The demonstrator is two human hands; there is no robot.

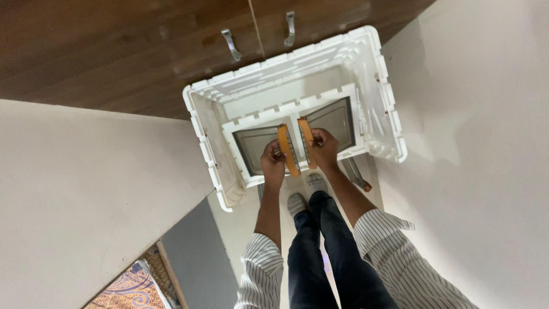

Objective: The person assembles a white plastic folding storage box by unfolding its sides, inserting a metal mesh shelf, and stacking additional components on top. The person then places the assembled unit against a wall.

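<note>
Right, looking straight down past dark trousers (320, 252) and grey shoes (306, 194) at a white plastic crate (214, 149) held out in front. Left hand (273, 163) clenched on the left orange handle (287, 150); right hand (323, 149) clenched on the right orange handle (307, 143). Handles side by side at the middle of the crate, close together but apart, long axes running away from the body, roughly parallel. Each handle sits at the inner edge of a grey lid flap (254, 146), second grey lid flap (337, 117) on the right. Both flaps look shut flat inside the white rim. Both hands equally near, arms symmetric, striped sleeves (263, 269) pushed back. Crate directly ahead of the hands, long side lying left to right, far wall by the dark wood cabinet (114, 51) with two metal pulls (230, 44). White walls on either side, patterned rug (128, 289) bottom left.
</note>
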